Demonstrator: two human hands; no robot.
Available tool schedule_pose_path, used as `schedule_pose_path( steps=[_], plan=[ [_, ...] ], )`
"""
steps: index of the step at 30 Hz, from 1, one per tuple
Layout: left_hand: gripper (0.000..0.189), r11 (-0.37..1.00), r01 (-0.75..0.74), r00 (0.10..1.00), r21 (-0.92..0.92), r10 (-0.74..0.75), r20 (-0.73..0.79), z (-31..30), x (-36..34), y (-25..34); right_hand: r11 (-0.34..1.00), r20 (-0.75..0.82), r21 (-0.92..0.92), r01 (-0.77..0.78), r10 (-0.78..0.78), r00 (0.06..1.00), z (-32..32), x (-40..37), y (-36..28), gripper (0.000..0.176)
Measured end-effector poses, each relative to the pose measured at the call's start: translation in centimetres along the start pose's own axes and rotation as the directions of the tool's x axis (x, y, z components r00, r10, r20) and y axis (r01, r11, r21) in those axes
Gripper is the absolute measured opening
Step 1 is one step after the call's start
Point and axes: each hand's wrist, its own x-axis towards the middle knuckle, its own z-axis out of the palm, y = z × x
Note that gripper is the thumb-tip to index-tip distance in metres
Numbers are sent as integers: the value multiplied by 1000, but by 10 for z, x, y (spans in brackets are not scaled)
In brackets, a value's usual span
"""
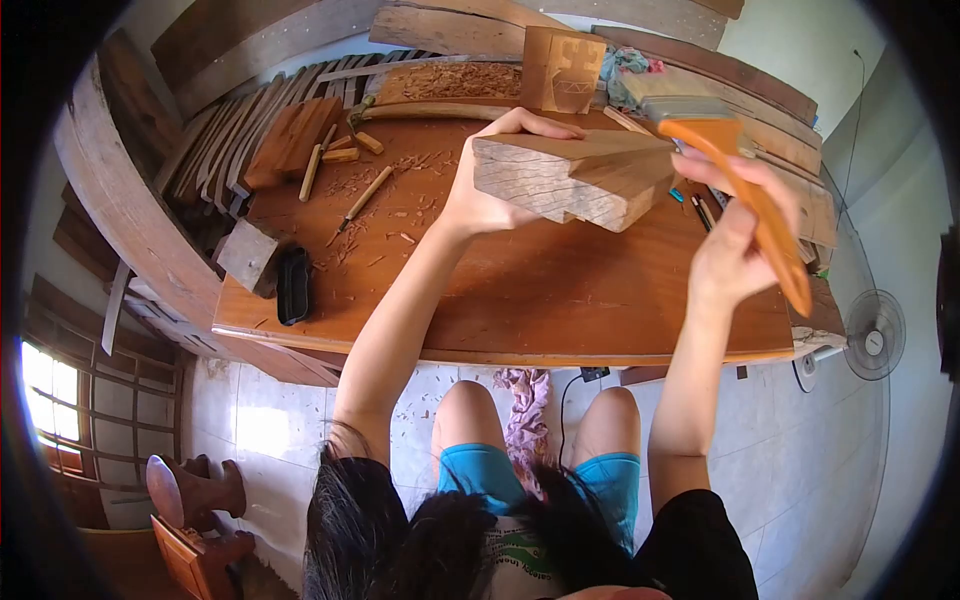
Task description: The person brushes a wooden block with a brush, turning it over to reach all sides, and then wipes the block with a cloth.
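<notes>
My left hand (490, 180) grips a thick carved wooden block (570, 180) from its left side, with the fingers over the top and the block raised above the table. The block's cut end shows cracked grain and a stepped edge. In my right hand (745, 225) is a wide brush with an orange handle (775, 245), held by the handle. Its grey bristles (685, 108) point up and to the left, close to the block's right end. Whether bristles and block touch is unclear.
The brown table (480, 300) bears wood shavings (415, 165), a chisel (362, 200), a mallet (430, 110), a black tray (294, 286) and a small wood block (248, 257). A carved panel (562, 70) stands at the back. A fan (874, 335) is at the right.
</notes>
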Motion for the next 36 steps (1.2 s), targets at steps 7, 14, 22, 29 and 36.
schedule_pose_path(
  steps=[7, 14, 22, 29, 36],
  plan=[
    [66, 992, 82, 992, -96, -90, -86, 0, -4, -2, 985, 506, 66, 156, -168, 846, 43, 48, -74, 22],
    [62, 993, 72, 997, -95, -75, -33, -6, -7, 2, 865, 808, -310, 394, 22, 589, 73, 52, -91, 27],
    [56, 994, 82, 996, -78, -83, -15, -14, -2, -3, 776, 751, -462, 429, 85, 655, 74, 57, -137, 35],
    [52, 999, 17, 995, -33, -21, -102, -5, -35, 8, 836, 816, -368, 406, 81, 572, 112, 41, -108, 34],
    [47, 990, -7, 995, 139, 21, -96, -34, 1, -31, 908, 698, -401, 123, 216, 682, 64, 63, -103, 11]
  ],
)
